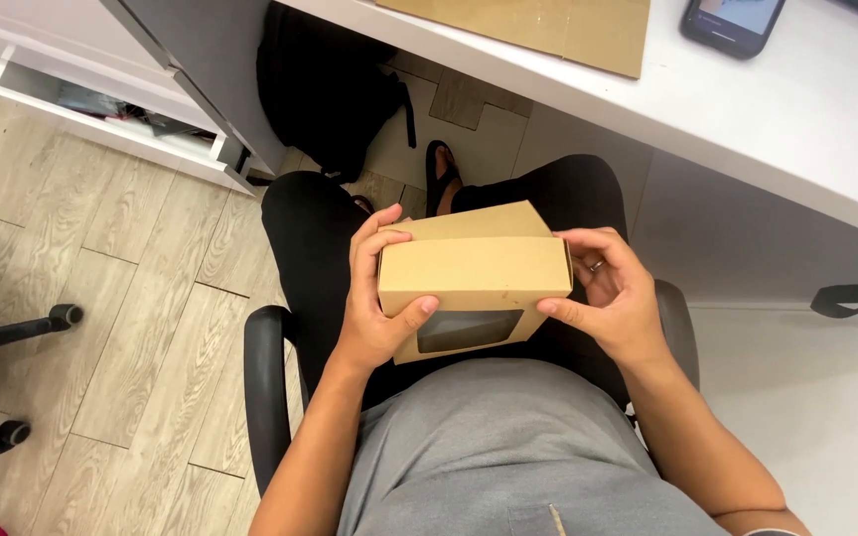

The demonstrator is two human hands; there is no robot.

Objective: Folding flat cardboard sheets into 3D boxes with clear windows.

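holding the brown window box (474,283) over your lap, your left hand (379,298) and right hand (613,298) have their fingers closed on its two ends. squeezing harder could buckle the thin card; a loosened thumb could drop it to the floor (131,298).

Left hand (374,298) and right hand (613,293) grip cardboard box (474,273).

Even, bright indoor light from above. Soft shadow under the desk (806,109). No glare. Focus sharp throughout; slight wide-angle bending at the left and right edges.
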